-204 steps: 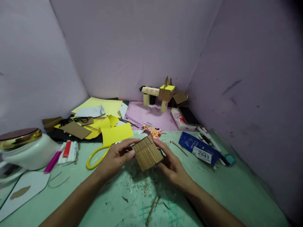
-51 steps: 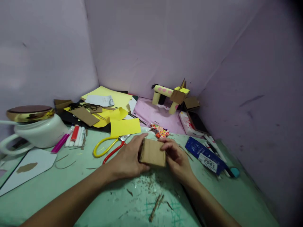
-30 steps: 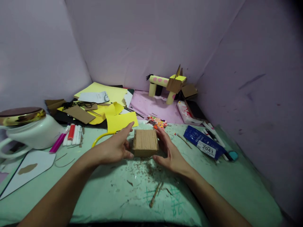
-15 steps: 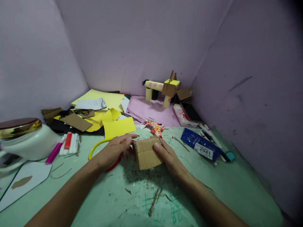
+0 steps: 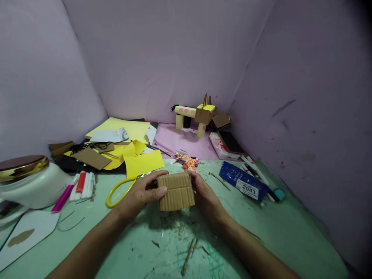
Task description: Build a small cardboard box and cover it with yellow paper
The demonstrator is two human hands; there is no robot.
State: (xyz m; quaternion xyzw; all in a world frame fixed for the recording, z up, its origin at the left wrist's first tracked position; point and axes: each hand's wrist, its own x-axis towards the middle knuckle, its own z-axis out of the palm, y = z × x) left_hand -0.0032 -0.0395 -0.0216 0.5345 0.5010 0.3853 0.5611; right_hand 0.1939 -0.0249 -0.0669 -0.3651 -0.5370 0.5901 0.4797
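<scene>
Between my hands is a small brown cardboard box (image 5: 177, 193), its ribbed face with a crease turned toward me. My left hand (image 5: 147, 192) grips its left side, the thumb lying on the front face. Against the right side rests my right hand (image 5: 205, 193), its fingers running behind the box and partly hidden. Scissors with a yellow handle (image 5: 116, 193) lie beside my left hand, partly under it. A patterned paper piece (image 5: 188, 161) lies behind the box. Cardboard scraps (image 5: 188, 255) are scattered on the green table in front.
Yellow paper (image 5: 143, 162), cardboard and black cord lie at the back left. A white teapot (image 5: 37, 186) and markers (image 5: 84, 186) stand or lie left. An animal figure (image 5: 192, 112) stands at the back. A blue packet (image 5: 244, 182) and phone (image 5: 231, 142) are right.
The box has turned to face me more squarely. My left thumb has moved onto its front, while my right thumb has left the face for the right edge. The view has shifted slightly.
</scene>
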